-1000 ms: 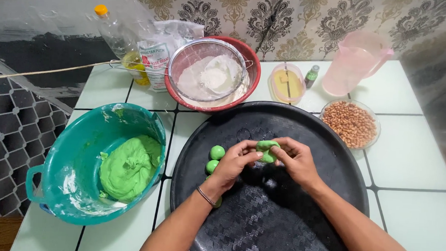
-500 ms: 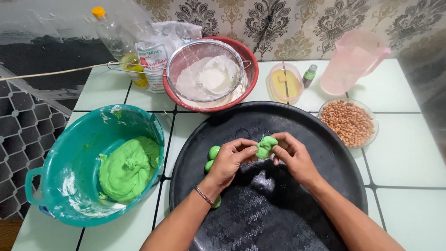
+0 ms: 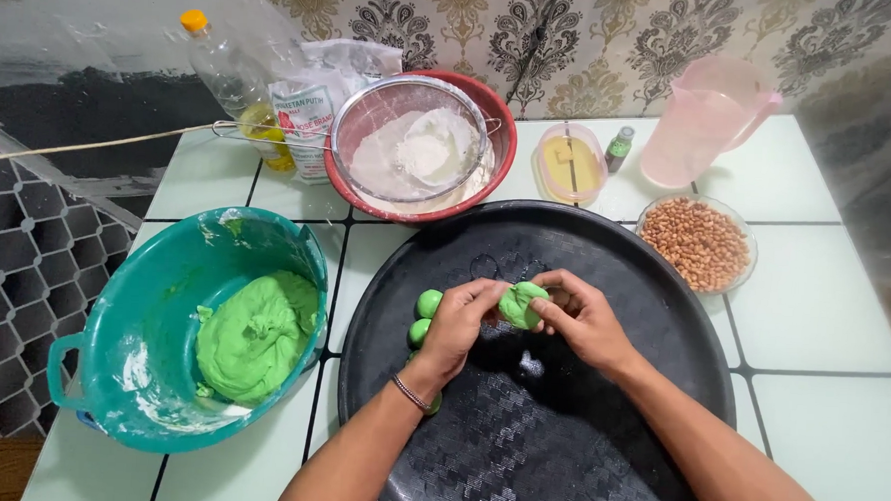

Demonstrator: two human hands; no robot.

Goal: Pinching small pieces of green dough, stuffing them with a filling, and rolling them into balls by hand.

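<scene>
While held over the black tray (image 3: 597, 458), a green dough piece (image 3: 519, 304) is pinched between the left hand (image 3: 457, 326) and right hand (image 3: 585, 317). Two green balls (image 3: 425, 316) are seen on the tray, just beside the left hand.

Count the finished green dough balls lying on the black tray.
2 show clearly: one dough ball by the left hand, another just below it. A green edge near the wrist hints at a third, mostly hidden. The hands hold a separate piece.
</scene>
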